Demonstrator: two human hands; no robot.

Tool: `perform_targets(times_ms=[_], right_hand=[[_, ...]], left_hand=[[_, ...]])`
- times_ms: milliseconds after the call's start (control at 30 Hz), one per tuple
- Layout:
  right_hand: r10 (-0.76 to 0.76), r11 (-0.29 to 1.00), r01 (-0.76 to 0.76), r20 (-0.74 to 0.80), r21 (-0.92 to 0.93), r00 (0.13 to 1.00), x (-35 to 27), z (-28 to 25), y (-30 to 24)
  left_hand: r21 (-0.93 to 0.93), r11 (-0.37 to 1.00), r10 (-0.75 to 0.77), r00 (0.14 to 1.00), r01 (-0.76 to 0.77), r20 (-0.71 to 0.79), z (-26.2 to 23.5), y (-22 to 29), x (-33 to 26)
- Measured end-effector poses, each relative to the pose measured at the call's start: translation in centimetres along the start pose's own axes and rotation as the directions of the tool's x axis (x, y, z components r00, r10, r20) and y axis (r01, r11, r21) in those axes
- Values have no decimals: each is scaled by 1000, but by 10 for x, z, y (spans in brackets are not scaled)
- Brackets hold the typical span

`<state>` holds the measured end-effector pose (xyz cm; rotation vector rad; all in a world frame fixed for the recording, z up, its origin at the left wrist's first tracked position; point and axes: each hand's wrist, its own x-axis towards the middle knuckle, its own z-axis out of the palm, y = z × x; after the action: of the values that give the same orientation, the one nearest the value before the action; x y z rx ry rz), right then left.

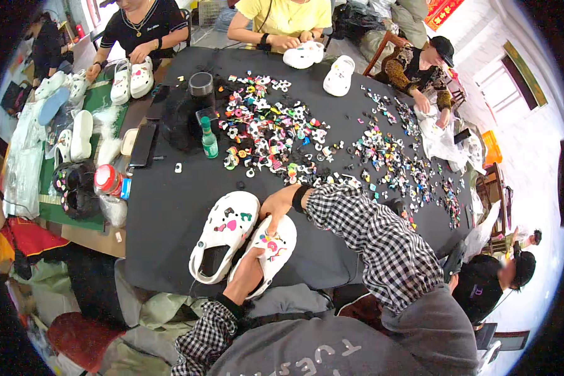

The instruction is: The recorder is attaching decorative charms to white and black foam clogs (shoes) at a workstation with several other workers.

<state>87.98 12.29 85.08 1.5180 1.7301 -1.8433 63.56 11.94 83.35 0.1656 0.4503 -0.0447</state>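
Observation:
Two white clogs lie side by side at the near edge of the black table. The left clog (238, 210) carries several colourful shoe charms, among them a pink heart, and neither hand touches it. My left hand (247, 276) grips the right clog (284, 233) near its heel opening, the fingers partly hidden inside the shoe. From the toe side my right hand (278, 204) reaches over the same clog, thumb and fingers closed against its upper. Pink and other coloured charms show on that upper between my hands. Whether a loose charm is under my right fingers is hidden.
Heaps of loose shoe charms (269, 125) spread over the black table (169, 232). A green bottle (208, 139), a dark jar (200, 84) and a red-lidded tub (108, 180) stand leftward. Several people work around the table, some handling white clogs.

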Motion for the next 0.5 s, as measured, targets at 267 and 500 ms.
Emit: perform_targets(times_ms=[267,500], right_hand=[[-24,985,-23,-266,-171,964,11,17,4],[-56,979,-3,-287,-202,956,9,17,10]], left_hand=[[52,998,-22,994,28,-111,-8,2,0],[148,989,-1,997,13,-81,-19,-4,8]])
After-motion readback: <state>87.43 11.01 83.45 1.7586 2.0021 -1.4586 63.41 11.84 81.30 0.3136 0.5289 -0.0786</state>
